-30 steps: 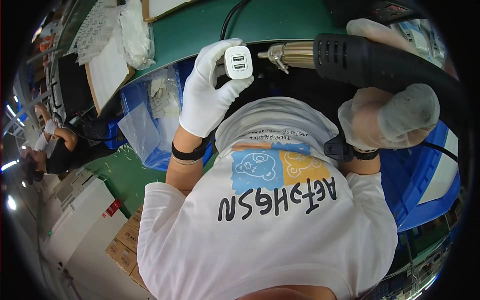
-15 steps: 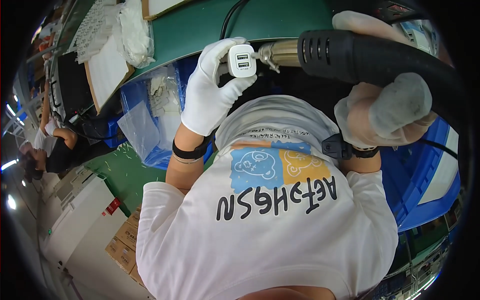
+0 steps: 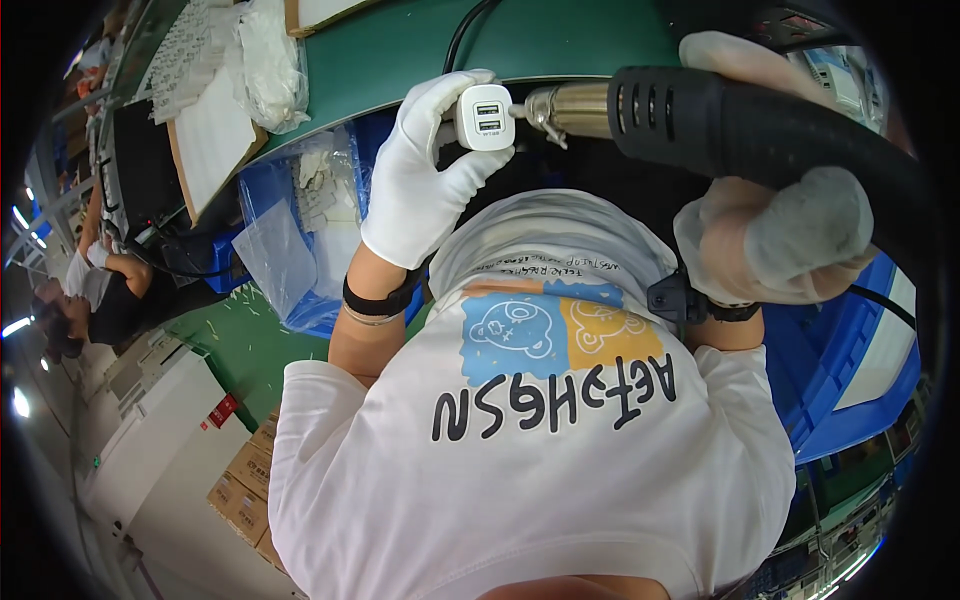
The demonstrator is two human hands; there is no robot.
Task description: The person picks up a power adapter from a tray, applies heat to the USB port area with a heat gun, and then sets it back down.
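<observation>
My left hand (image 3: 420, 180), in a white fabric glove, pinches a small white dual-port USB charger (image 3: 487, 118) between thumb and fingers. Two stacked ports show on its face. My right hand (image 3: 790, 225) wears a thin translucent glove or finger covers and grips a black hot-air gun (image 3: 690, 120) from above and below. The gun's metal nozzle (image 3: 570, 108) points left, its narrow tip close beside the charger's right side. Whether the tip touches the charger I cannot tell.
Ahead lies a green worktable (image 3: 570, 40) with a black cable (image 3: 460, 40) crossing its edge. Plastic bags (image 3: 272, 70) lie at the far left. Blue bins stand on the left (image 3: 315, 315) and right (image 3: 830, 400). Another person (image 3: 120, 290) sits at far left.
The hot-air gun and my right hand have shifted slightly to the right. The charger in my left hand has risen very slightly in view. Both grips stay the same.
</observation>
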